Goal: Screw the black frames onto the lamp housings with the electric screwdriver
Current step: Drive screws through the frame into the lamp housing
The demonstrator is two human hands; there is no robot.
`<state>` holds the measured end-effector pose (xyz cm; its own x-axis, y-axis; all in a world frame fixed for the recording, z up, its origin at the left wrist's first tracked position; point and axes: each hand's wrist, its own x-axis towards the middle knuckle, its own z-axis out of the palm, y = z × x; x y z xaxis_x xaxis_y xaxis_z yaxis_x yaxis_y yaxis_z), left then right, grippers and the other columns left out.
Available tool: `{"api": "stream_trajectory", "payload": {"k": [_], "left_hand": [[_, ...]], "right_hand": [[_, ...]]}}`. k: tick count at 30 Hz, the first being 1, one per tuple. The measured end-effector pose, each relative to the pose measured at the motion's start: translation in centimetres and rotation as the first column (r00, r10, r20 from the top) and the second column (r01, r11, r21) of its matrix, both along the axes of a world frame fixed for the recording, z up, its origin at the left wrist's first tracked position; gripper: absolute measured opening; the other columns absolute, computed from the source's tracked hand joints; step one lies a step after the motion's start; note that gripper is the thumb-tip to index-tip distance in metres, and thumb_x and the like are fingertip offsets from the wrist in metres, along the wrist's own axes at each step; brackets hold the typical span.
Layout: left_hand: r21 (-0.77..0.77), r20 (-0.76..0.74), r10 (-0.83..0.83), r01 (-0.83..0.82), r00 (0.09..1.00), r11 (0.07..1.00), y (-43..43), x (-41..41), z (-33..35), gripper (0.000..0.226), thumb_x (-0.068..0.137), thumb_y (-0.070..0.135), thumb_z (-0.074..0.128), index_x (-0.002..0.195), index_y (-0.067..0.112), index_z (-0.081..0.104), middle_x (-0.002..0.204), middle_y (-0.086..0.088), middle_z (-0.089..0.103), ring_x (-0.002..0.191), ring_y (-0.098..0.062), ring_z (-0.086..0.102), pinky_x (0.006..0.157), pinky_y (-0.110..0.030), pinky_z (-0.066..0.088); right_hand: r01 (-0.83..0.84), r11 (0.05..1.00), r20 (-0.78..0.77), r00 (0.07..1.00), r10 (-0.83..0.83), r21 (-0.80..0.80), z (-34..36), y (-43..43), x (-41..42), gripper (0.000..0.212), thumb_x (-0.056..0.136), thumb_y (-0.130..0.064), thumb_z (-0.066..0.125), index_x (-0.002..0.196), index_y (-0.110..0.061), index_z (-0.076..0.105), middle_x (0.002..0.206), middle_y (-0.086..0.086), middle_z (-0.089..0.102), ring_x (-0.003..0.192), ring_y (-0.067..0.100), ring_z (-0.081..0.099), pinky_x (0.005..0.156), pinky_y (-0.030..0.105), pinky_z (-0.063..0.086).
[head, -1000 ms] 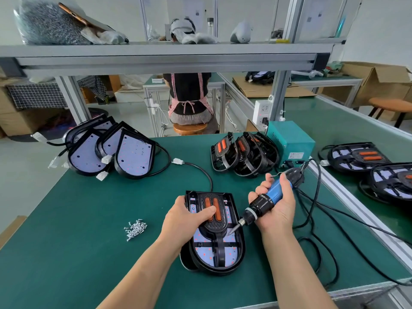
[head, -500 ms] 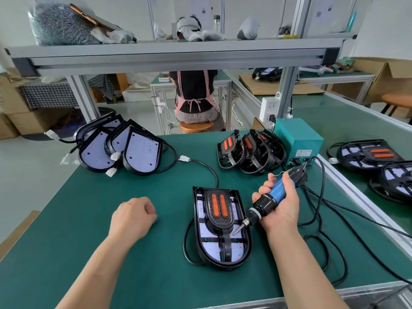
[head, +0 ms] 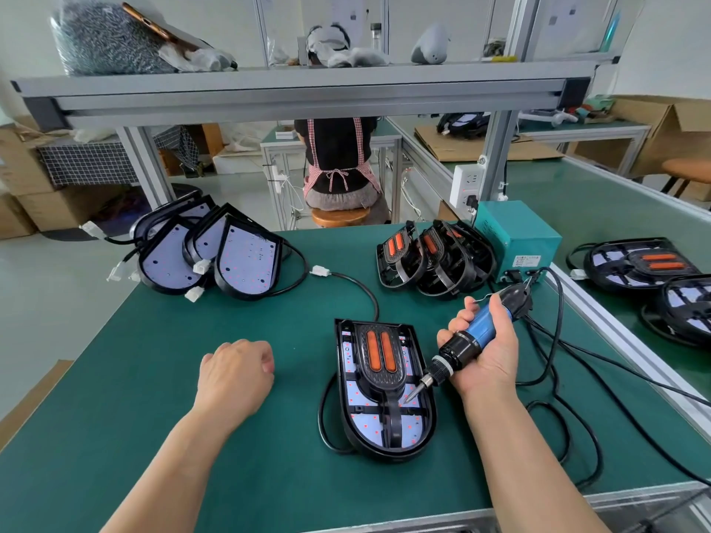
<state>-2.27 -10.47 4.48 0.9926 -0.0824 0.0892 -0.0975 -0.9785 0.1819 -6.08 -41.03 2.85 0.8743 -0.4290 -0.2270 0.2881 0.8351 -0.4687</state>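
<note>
Black plastic, the frame (head: 391, 411) looks light, stiff and a little brittle at its thin ribs; it lies in the lamp housing (head: 348, 428), flat on the green surface (head: 115, 436). Better to steady the housing by its thick rim. Right grip (head: 488, 352) clasps the electric screwdriver (head: 475, 334), bit tip at the frame's right side. Left grip (head: 234, 375) rests well apart, fingers curled; whether it holds anything I cannot tell.

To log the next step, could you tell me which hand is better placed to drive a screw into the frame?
The right hand: it grips the screwdriver, tip at the frame. The left hand is curled over the table, apart.
</note>
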Motion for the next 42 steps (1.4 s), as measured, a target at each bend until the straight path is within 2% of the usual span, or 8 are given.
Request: {"api": "stream_trajectory", "payload": {"k": [3, 6, 8, 10, 13, 16, 25, 42], "left_hand": [[-0.166, 0.070, 0.019, -0.007, 0.997, 0.986, -0.4, -0.7, 0.4, 0.012, 0.085, 0.014, 0.057, 0.079, 0.025, 0.057, 0.085, 0.004, 0.060, 0.084, -0.024, 0.052, 0.076, -0.034, 0.039], [-0.410, 0.120, 0.043, 0.011, 0.992, 0.912, -1.5, -1.6, 1.5, 0.016, 0.085, 0.008, 0.058, 0.078, 0.022, 0.056, 0.073, 0.004, 0.063, 0.073, -0.024, 0.058, 0.064, -0.033, 0.046], [-0.529, 0.141, -0.012, 0.085, 0.990, 0.844, -3.3, -2.4, 2.7, 0.021, 0.085, 0.006, 0.062, 0.077, 0.025, 0.059, 0.068, 0.009, 0.064, 0.066, -0.012, 0.058, 0.060, -0.024, 0.046], [-0.582, 0.166, -0.141, 0.213, 0.976, 0.785, -5.8, -3.5, 3.9, 0.023, 0.082, 0.003, 0.067, 0.075, 0.025, 0.063, 0.067, 0.010, 0.065, 0.068, -0.008, 0.059, 0.060, -0.012, 0.043], [-0.577, 0.165, -0.369, 0.393, 0.915, 0.716, -9.7, -5.5, 4.5, 0.023, 0.079, 0.001, 0.069, 0.076, 0.024, 0.065, 0.068, 0.011, 0.065, 0.072, -0.007, 0.059, 0.065, -0.011, 0.043], [-0.525, 0.138, -0.476, 0.472, 0.868, 0.708, -12.1, -6.6, 3.8, 0.020, 0.081, 0.002, 0.066, 0.085, 0.021, 0.068, 0.073, 0.010, 0.064, 0.079, -0.008, 0.057, 0.074, -0.021, 0.046], [-0.553, 0.105, -0.448, 0.427, 0.888, 0.716, -12.0, -6.6, 2.9, 0.023, 0.081, 0.003, 0.067, 0.085, 0.026, 0.066, 0.074, 0.012, 0.066, 0.084, -0.004, 0.055, 0.070, -0.009, 0.038], [-0.544, 0.127, -0.451, 0.442, 0.884, 0.713, -12.7, -7.0, 2.3, 0.024, 0.084, 0.002, 0.065, 0.092, 0.026, 0.065, 0.074, 0.011, 0.062, 0.088, -0.008, 0.051, 0.075, -0.015, 0.041]], "right_hand": [[-0.002, 1.000, -0.001, 1.000, 0.002, 0.009, 0.0, 0.0, 0.0, 0.031, 0.091, -0.044, 0.067, 0.095, -0.014, 0.060, 0.069, -0.007, 0.055, 0.050, 0.007, 0.049, 0.047, 0.021, 0.038], [-0.003, 1.000, 0.005, 1.000, 0.003, 0.015, 0.1, 0.0, 0.0, 0.032, 0.091, -0.045, 0.066, 0.095, -0.015, 0.060, 0.069, -0.008, 0.056, 0.050, 0.007, 0.050, 0.048, 0.022, 0.038], [-0.007, 1.000, 0.012, 1.000, 0.006, 0.026, 0.1, 0.1, 0.0, 0.032, 0.091, -0.046, 0.066, 0.095, -0.015, 0.060, 0.069, -0.008, 0.056, 0.051, 0.006, 0.050, 0.048, 0.021, 0.039], [-0.005, 0.999, 0.023, 1.000, 0.004, 0.043, 0.2, 0.1, 0.1, 0.032, 0.092, -0.047, 0.065, 0.096, -0.016, 0.060, 0.070, -0.008, 0.056, 0.052, 0.006, 0.051, 0.048, 0.021, 0.040], [0.017, 0.997, 0.048, 0.999, -0.020, 0.079, 0.4, -0.1, 0.1, 0.031, 0.092, -0.048, 0.064, 0.095, -0.018, 0.059, 0.072, -0.009, 0.052, 0.053, 0.005, 0.051, 0.049, 0.019, 0.039], [0.044, 0.991, 0.068, 0.996, -0.054, 0.129, 0.6, -0.5, 0.0, 0.032, 0.094, -0.050, 0.061, 0.091, -0.019, 0.057, 0.071, -0.010, 0.050, 0.050, 0.004, 0.051, 0.046, 0.018, 0.038], [0.126, 0.972, 0.036, 0.990, -0.136, 0.197, 0.9, -1.6, -0.4, 0.032, 0.094, -0.050, 0.062, 0.088, -0.020, 0.057, 0.069, -0.012, 0.052, 0.050, 0.003, 0.052, 0.046, 0.018, 0.035], [0.133, 0.981, -0.002, 0.991, -0.134, 0.138, 0.5, -1.3, -0.1, 0.029, 0.094, -0.048, 0.063, 0.089, -0.020, 0.057, 0.069, -0.011, 0.053, 0.051, 0.005, 0.051, 0.050, 0.019, 0.035]]}}
